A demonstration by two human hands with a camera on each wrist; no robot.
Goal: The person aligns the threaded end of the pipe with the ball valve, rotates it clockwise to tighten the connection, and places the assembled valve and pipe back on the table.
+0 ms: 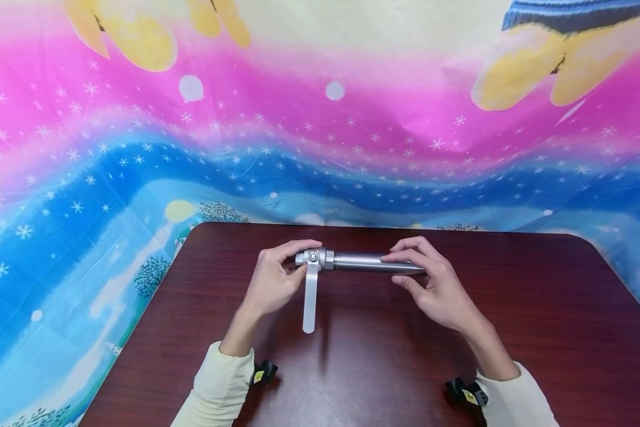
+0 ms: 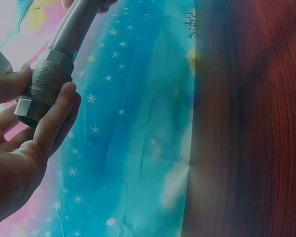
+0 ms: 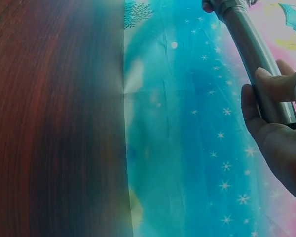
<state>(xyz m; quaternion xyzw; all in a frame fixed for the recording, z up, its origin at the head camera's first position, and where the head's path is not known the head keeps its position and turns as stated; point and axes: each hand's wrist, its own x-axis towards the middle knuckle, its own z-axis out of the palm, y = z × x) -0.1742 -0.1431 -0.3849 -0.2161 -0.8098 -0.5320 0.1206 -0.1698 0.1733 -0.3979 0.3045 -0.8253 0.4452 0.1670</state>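
A steel ball valve (image 1: 313, 257) with a flat lever handle (image 1: 310, 302) is joined to a smooth metal pipe (image 1: 359, 261), the two in one line above the table. My left hand (image 1: 274, 279) grips the valve body between thumb and fingers, as the valve (image 2: 45, 79) in the left wrist view shows. The lever points toward me. My right hand (image 1: 437, 287) holds the far right part of the pipe, thumb below and fingers over it. In the right wrist view, thumb and fingers wrap the pipe (image 3: 254, 64) near its open end.
Beneath the hands lies a dark red wooden table (image 1: 384, 356) with rounded far corners. Behind it hangs a colourful cloth (image 1: 320, 148) with snowflakes. Black straps with yellow marks sit at both cuffs.
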